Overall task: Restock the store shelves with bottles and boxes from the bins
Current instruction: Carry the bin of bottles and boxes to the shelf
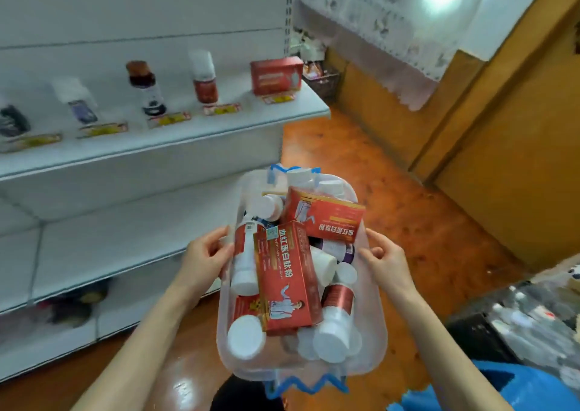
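A clear plastic bin (375, 326) with blue handles hangs in front of me, held by both sides. My left hand (205, 258) grips its left rim and my right hand (384, 258) grips its right rim. Inside lie red boxes (287, 277) with white lettering and several white-capped bottles (334, 332), piled loosely. To the left stands a white shelf (175, 134) carrying several bottles in a row, among them a red-labelled one (205, 79), and a red box (276, 76) at its right end.
Yellow price tags line the shelf's front edge. Lower shelves (103, 247) sit below, with a dark item at floor level. An orange floor (392, 172) and orange wall panels lie to the right. A dark crate (514, 316) stands at lower right.
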### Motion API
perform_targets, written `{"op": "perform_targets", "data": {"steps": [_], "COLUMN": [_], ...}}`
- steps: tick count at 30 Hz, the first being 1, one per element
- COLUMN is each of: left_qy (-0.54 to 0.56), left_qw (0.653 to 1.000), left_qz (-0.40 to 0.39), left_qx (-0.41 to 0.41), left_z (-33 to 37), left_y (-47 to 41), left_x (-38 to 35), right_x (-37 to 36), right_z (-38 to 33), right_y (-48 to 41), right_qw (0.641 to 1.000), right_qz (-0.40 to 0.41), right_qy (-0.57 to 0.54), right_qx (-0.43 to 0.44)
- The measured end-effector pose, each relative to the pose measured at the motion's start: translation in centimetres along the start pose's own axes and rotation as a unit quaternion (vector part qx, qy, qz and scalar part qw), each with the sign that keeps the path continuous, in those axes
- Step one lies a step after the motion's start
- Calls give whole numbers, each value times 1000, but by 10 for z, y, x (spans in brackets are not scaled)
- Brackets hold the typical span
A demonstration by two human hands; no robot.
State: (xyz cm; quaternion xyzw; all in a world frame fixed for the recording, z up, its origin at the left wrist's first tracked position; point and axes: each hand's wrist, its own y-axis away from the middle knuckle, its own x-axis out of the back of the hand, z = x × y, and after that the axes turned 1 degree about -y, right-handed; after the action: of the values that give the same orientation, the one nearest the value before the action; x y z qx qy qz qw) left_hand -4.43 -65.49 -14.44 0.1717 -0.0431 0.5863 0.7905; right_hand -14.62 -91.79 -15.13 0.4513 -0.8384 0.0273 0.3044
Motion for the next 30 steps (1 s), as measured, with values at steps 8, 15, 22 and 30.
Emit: {"op": "perform_targets", "data": {"steps": [8, 15, 22, 30], "left_qy": [54, 70, 70, 50], "left_qw": [983, 954, 917, 893], "left_qz": [172, 284, 383, 430], "left_qx": [43, 62, 86, 122], "left_z": [-62, -126, -180, -232], "left_y": [109, 198, 253, 261], "left_x": [153, 303, 436, 560], "right_x": [-134, -300, -437, -569], "right_z": [-95, -168, -224, -280], "right_y": [60, 148, 240, 290], "right_qw": [981, 949, 919, 893], "right_qz": [-167, -282, -350, -400], "right_qy": [22, 62, 63, 86], "right_qx": [95, 129, 169, 186]}}
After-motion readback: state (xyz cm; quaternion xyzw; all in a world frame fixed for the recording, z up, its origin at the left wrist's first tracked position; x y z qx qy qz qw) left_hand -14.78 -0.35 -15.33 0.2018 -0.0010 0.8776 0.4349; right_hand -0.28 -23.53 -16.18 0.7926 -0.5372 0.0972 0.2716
